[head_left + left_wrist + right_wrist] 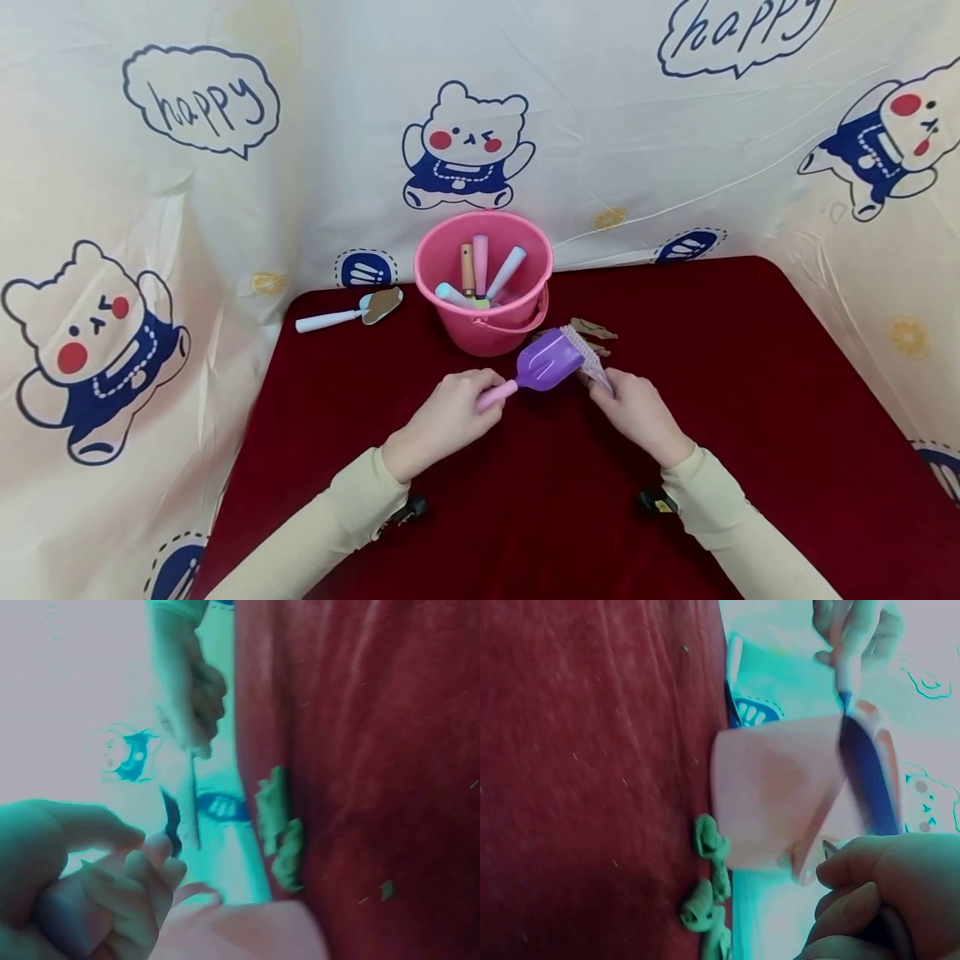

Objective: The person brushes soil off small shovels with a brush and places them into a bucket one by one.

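Observation:
My left hand (pixel 453 417) grips the pink handle of a purple toy shovel (pixel 547 360), its blade pointing right above the table. In my right hand (pixel 636 410) is a small brush (pixel 577 343) with pale, translucent bristles. The bristles are at the shovel blade's far right edge; whether they touch it I cannot tell. Beyond the brush several brown crumpled pieces, like dry leaves (pixel 594 327), lie on the cloth. They look greenish in the right wrist view, as crumpled leaves (pixel 699 904). Fingers hide most of the brush handle.
Behind the shovel stands a pink bucket (pixel 480 332), several tool handles (pixel 481 258) sticking up in it. A trowel (pixel 330 320) with a pale blue handle lies at the back left. Dark red cloth (pixel 750 400) covers the table. Printed white curtains (pixel 600 150) hang around it.

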`<state>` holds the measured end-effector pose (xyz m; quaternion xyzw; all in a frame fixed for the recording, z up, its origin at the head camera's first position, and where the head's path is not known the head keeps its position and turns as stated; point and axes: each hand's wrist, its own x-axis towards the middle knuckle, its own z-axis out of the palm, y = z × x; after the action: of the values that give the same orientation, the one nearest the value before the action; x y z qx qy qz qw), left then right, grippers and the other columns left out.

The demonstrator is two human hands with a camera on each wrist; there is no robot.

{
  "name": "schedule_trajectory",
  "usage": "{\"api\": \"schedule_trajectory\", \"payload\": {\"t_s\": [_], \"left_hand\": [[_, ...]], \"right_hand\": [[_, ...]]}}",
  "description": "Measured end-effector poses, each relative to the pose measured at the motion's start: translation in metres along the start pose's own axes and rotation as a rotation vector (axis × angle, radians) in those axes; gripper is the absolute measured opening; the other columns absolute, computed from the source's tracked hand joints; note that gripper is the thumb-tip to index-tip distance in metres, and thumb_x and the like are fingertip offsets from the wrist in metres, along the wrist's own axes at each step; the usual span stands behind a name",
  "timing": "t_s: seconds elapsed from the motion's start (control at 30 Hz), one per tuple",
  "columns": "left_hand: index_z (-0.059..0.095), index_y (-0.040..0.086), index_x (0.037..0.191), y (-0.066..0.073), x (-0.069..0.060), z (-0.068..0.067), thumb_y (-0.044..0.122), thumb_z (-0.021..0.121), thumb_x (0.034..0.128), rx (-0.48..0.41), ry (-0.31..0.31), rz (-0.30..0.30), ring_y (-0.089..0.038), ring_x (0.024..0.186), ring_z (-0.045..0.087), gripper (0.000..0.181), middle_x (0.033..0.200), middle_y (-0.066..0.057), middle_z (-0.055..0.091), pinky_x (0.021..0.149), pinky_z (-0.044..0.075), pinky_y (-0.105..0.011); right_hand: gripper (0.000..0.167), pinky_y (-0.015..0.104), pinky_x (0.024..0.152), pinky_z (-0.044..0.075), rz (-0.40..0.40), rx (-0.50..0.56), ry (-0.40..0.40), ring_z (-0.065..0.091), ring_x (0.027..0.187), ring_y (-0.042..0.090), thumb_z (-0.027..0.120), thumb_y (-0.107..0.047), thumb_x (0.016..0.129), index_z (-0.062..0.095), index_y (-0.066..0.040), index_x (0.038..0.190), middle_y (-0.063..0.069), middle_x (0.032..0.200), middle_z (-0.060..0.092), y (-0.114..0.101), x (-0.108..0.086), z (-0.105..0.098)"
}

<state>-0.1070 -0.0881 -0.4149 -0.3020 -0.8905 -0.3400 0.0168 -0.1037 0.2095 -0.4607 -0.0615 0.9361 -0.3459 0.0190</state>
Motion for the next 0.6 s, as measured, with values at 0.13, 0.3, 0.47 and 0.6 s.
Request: {"api": "schedule_trajectory", "payload": {"t_s": [0.13, 0.3, 0.47, 0.6], "left_hand": [[0.074, 0.008, 0.115, 0.007, 0.0, -0.028, 0.012, 0.075, 0.0889, -0.008, 0.016, 0.053, -0.013, 0.087, 0.062, 0.026, 0.104, -0.001, 0.069, 0.078, 0.057, -0.029], [0.071, 0.009, 0.125, 0.013, 0.006, -0.07, 0.009, 0.074, 0.0897, 0.014, 0.076, 0.117, -0.017, 0.095, 0.061, 0.035, 0.116, -0.007, 0.065, 0.082, 0.058, -0.034], [0.069, 0.007, 0.119, 0.008, 0.024, -0.096, 0.006, 0.073, 0.0926, 0.047, 0.183, 0.077, -0.019, 0.095, 0.061, 0.027, 0.114, -0.008, 0.068, 0.082, 0.058, -0.036], [0.068, 0.006, 0.11, -0.003, 0.04, -0.098, 0.006, 0.072, 0.0938, 0.076, 0.266, 0.034, -0.021, 0.086, 0.059, 0.017, 0.104, -0.009, 0.069, 0.073, 0.056, -0.036]], "right_hand": [[0.022, 0.026, 0.045, 0.034, 0.034, 0.021, 0.009, 0.037, 0.051, 0.012, 0.057, -0.019, 0.101, 0.053, -0.009, 0.082, -0.003, 0.061, 0.04, 0.005, -0.001, -0.006], [0.022, 0.027, 0.044, 0.033, 0.062, 0.044, 0.009, 0.037, 0.051, 0.012, 0.058, -0.022, 0.103, 0.055, -0.009, 0.085, -0.003, 0.061, 0.039, 0.011, -0.005, -0.007], [0.022, 0.026, 0.044, 0.034, 0.054, 0.065, 0.004, 0.037, 0.05, 0.011, 0.059, -0.021, 0.103, 0.054, -0.011, 0.084, -0.003, 0.061, 0.04, 0.013, -0.008, -0.002], [0.026, 0.025, 0.044, 0.033, 0.03, 0.081, 0.028, 0.035, 0.05, 0.009, 0.06, -0.02, 0.102, 0.05, -0.012, 0.08, -0.004, 0.06, 0.038, 0.011, -0.009, 0.003]]}}
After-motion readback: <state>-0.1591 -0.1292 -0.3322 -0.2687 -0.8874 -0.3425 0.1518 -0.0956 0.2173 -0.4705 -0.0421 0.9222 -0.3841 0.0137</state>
